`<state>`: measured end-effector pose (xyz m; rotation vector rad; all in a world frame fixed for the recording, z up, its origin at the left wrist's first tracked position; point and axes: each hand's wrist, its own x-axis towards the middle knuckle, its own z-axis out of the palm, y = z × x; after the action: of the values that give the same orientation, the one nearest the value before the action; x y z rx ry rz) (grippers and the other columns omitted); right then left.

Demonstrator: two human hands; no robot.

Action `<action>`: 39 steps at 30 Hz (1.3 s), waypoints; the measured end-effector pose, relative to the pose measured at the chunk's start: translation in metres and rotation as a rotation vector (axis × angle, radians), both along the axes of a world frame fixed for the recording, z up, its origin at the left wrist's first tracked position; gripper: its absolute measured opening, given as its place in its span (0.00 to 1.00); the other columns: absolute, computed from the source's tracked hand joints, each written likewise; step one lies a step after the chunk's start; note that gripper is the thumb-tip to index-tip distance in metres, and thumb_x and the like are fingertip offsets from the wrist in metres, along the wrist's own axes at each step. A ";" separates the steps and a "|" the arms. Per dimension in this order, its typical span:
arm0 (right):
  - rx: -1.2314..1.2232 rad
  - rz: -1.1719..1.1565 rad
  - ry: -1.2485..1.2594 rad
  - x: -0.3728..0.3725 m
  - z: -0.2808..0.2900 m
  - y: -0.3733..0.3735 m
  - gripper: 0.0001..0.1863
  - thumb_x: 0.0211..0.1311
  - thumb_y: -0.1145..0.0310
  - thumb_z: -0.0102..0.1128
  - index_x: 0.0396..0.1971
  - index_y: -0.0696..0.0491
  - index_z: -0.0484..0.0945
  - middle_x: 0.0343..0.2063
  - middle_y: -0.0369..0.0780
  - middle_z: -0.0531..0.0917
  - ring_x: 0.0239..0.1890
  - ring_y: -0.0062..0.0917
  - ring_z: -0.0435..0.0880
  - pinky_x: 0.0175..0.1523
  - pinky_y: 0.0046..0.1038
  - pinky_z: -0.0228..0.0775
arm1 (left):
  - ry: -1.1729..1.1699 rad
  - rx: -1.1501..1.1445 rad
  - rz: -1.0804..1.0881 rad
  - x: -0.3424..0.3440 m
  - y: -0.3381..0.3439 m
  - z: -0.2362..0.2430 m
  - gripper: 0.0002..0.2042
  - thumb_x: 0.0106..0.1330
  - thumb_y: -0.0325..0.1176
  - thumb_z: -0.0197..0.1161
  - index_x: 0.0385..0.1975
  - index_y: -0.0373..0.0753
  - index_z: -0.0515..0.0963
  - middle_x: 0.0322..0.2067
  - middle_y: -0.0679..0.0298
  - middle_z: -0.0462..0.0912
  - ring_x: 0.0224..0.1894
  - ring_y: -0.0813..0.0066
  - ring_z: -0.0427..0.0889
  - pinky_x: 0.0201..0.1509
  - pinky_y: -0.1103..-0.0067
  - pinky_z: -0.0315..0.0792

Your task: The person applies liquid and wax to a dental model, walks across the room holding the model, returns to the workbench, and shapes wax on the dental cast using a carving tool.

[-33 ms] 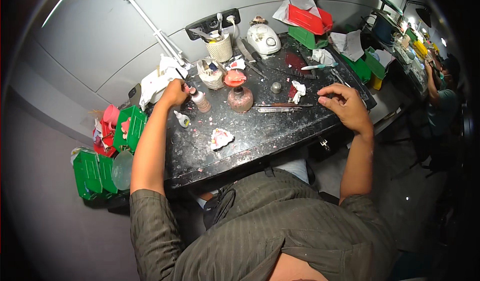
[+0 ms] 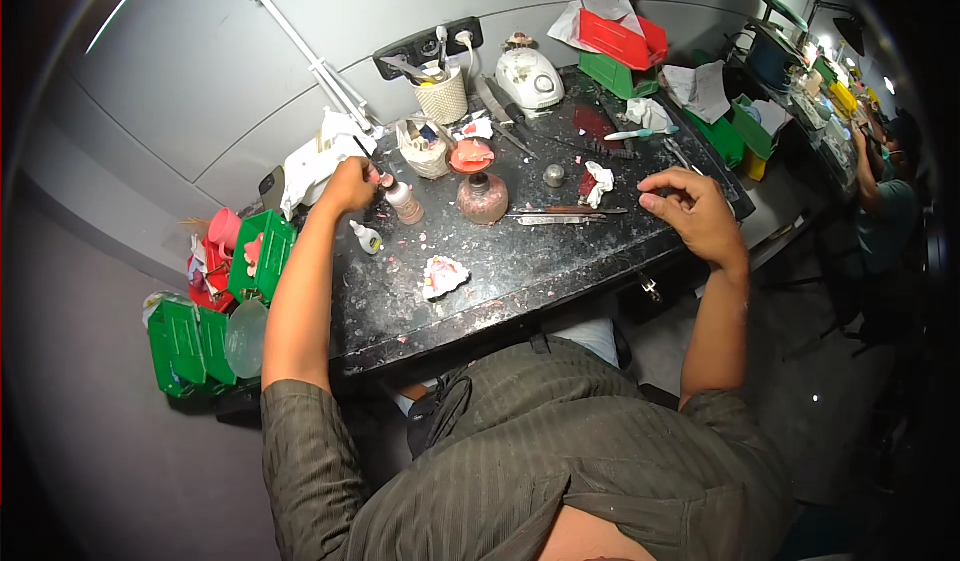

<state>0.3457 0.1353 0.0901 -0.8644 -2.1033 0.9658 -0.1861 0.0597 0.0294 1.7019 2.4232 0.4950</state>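
At a scuffed black workbench [image 2: 400, 306], a person in a dark striped shirt [image 2: 560, 441] sits with both hands raised to the bench, seen with clock positions taken from its middle. At nine o'clock, the left hand [image 2: 350, 186] has its fingers curled in; a thin dark rod [image 2: 361, 147] rises just above it, but whether the fingers hold it cannot be told. The pink-topped bottle [image 2: 405, 204] stands just beside those fingertips, contact unclear. Near it, also at nine, a small white dropper bottle [image 2: 366, 237] bears a dark-and-yellow label, its print too small to read. At three o'clock, the right hand [image 2: 690, 211] is half open, fingers bent, thumb apart from the forefinger, with nothing seen in its grasp. A pink-and-white moulded piece [image 2: 444, 277] lies at eight. At ten, a round glass vessel [image 2: 482, 201] carries a coral-coloured mass [image 2: 472, 155]. Slim tools [image 2: 560, 219] lie toward three; a white machine [image 2: 529, 78] with a round dial sits at twelve.
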 end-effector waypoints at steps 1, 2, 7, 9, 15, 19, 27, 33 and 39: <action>-0.024 -0.017 0.008 0.005 -0.003 0.001 0.08 0.59 0.71 0.71 0.37 0.58 0.85 0.27 0.28 0.77 0.22 0.08 0.61 0.27 0.18 0.52 | -0.027 0.021 0.002 0.014 -0.001 0.016 0.05 0.51 0.23 0.65 0.28 0.31 0.81 0.28 0.54 0.86 0.32 0.70 0.84 0.38 0.74 0.76; -0.029 -0.005 0.012 0.005 -0.003 0.001 0.08 0.59 0.71 0.71 0.37 0.58 0.85 0.27 0.28 0.77 0.22 0.08 0.61 0.27 0.18 0.52 | -0.055 0.043 0.025 0.017 -0.012 0.024 0.05 0.52 0.21 0.64 0.29 0.31 0.82 0.28 0.55 0.86 0.33 0.71 0.84 0.39 0.75 0.76; -0.103 0.080 0.019 0.002 -0.004 0.006 0.08 0.61 0.72 0.69 0.39 0.58 0.85 0.29 0.27 0.77 0.25 0.07 0.64 0.31 0.15 0.54 | -0.284 0.258 0.001 0.012 -0.076 0.052 0.04 0.56 0.21 0.68 0.31 0.31 0.83 0.29 0.62 0.86 0.31 0.77 0.82 0.38 0.78 0.75; -0.154 0.100 0.004 -0.001 -0.009 0.007 0.09 0.62 0.71 0.69 0.40 0.58 0.84 0.30 0.27 0.76 0.28 0.07 0.66 0.33 0.14 0.55 | -0.316 0.392 0.090 0.074 -0.094 0.088 0.04 0.57 0.20 0.68 0.32 0.31 0.83 0.30 0.63 0.86 0.32 0.77 0.82 0.39 0.78 0.75; -0.122 0.133 0.030 -0.014 -0.016 0.001 0.08 0.60 0.71 0.71 0.37 0.58 0.85 0.27 0.27 0.77 0.22 0.07 0.62 0.28 0.16 0.52 | -0.042 0.348 -0.287 0.174 -0.041 0.113 0.08 0.56 0.26 0.67 0.35 0.34 0.82 0.34 0.51 0.85 0.39 0.54 0.85 0.47 0.69 0.77; -0.067 0.147 -0.023 -0.020 -0.006 -0.010 0.09 0.59 0.70 0.72 0.37 0.57 0.86 0.25 0.27 0.76 0.22 0.07 0.61 0.28 0.17 0.52 | 0.036 0.195 -0.283 0.168 0.011 0.100 0.10 0.54 0.25 0.65 0.36 0.35 0.84 0.36 0.50 0.87 0.43 0.51 0.86 0.47 0.66 0.78; -0.061 0.119 -0.004 -0.009 -0.012 0.000 0.08 0.60 0.71 0.71 0.37 0.57 0.85 0.27 0.27 0.78 0.23 0.07 0.63 0.29 0.16 0.53 | 0.087 0.412 -0.263 0.164 -0.011 0.109 0.07 0.60 0.28 0.66 0.36 0.33 0.83 0.35 0.53 0.86 0.37 0.58 0.86 0.43 0.70 0.77; -0.097 0.106 -0.059 -0.010 -0.017 0.004 0.09 0.59 0.69 0.71 0.37 0.56 0.85 0.27 0.29 0.79 0.24 0.08 0.64 0.29 0.17 0.55 | -0.114 0.294 -0.125 0.181 -0.096 0.116 0.08 0.60 0.29 0.67 0.36 0.34 0.81 0.35 0.52 0.84 0.39 0.51 0.83 0.47 0.66 0.75; -0.112 0.298 -0.266 0.001 -0.013 -0.003 0.12 0.58 0.67 0.72 0.38 0.57 0.84 0.27 0.34 0.82 0.26 0.14 0.73 0.33 0.22 0.66 | -0.025 0.082 -0.221 0.163 -0.146 0.036 0.32 0.49 0.41 0.78 0.54 0.37 0.76 0.49 0.52 0.81 0.54 0.49 0.79 0.56 0.65 0.72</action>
<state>0.3466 0.1321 0.0776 -0.7825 -2.4764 1.1855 -0.0233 -0.0859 0.0655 1.9546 2.1891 0.5874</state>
